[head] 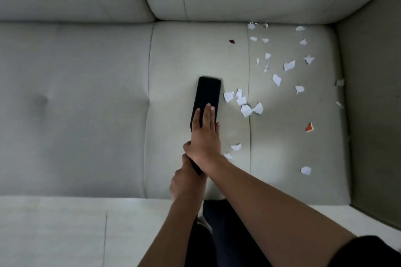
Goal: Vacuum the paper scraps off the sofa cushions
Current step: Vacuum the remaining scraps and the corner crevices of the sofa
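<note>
item: vacuum (207, 95), black; lies flat on the right seat cushion (184, 54), nose toward the backrest
right grip (205, 136): laid over the body, fingers stretched along the top, thumb hooked round the neck, holding it down
left grip (184, 182): closed round the handle just behind
paper scraps (246, 110): white, scattered right of the vacuum; nearest cluster just beside its edge, others out toward the armrest (368, 93) and along the back crease; red scrap (309, 127) among them
progress, judged: most scraps not yet taken up
risks, judged: larger pieces apt to stick across the inlet; light pieces apt to be pushed ahead or flicked off the front edge by a fast sweep; pieces by the armrest apt to slip into the gap and hide
</note>
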